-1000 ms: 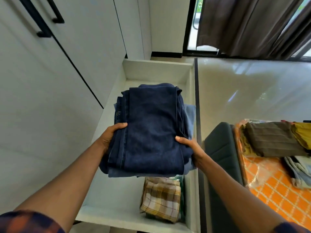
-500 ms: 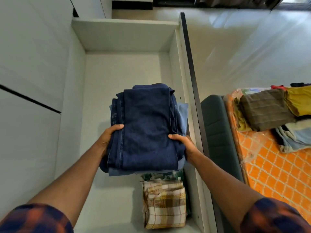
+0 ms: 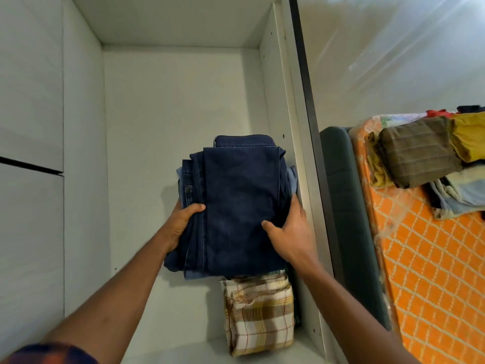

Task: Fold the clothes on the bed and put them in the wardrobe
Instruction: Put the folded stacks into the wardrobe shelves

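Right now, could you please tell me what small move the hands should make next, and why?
Probably lower the stack of folded jeans onto the wardrobe shelf and let go: the left hand and right hand grip its sides, and it is over bare shelf just beyond the folded plaid cloth.

Both bare arms reach forward; left hand (image 3: 181,223) grips the jeans (image 3: 236,206) thumb on top, right hand (image 3: 288,233) clasps the opposite side
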